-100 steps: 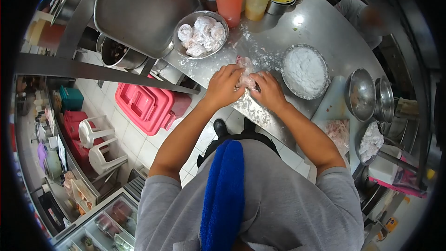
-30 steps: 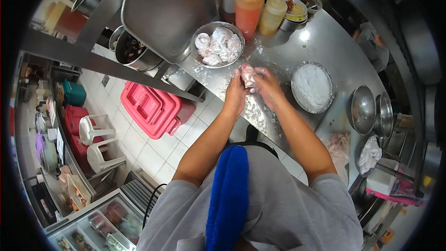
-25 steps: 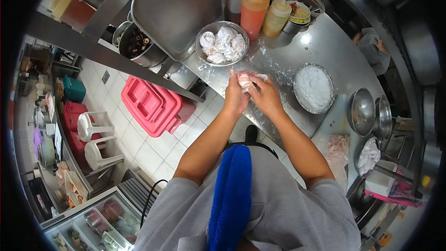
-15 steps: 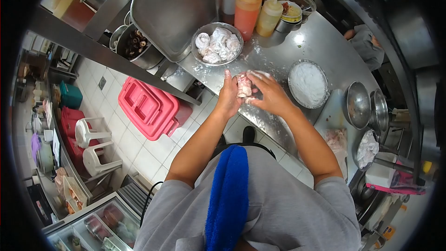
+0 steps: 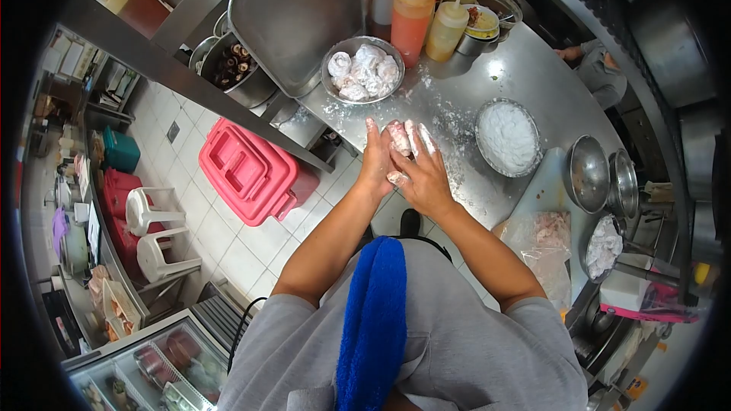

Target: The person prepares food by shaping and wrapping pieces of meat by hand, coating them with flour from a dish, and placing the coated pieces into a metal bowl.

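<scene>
A small roll of pink raw meat point(image 5: 398, 139) lies between my two hands, above the front edge of the steel table point(image 5: 472, 198). My left hand point(image 5: 376, 158) is under and beside the roll, its thumb upright. My right hand point(image 5: 421, 171) rests against the roll with its fingers stretched and white powder on the fingertips. Just beyond them is a metal bowl point(image 5: 327, 85) of several powder-coated rolls. To the right stands a round bowl of white powder point(image 5: 509, 137). Powder is scattered on the steel around my hands.
Squeeze bottles point(image 5: 412, 19) stand at the back beside a large metal tray point(image 5: 301, 19). On the right are a cutting board point(image 5: 550, 183), a bag of meat point(image 5: 547, 236) and metal bowls point(image 5: 588, 173). A pink lidded bin point(image 5: 251, 171) sits on the floor. Another person point(image 5: 600, 72) is beyond the table.
Earlier my hands worked the meat low over the table; now they hold it between them. Since the last half second my right hand has closed in over the roll with its fingers pointing away.
</scene>
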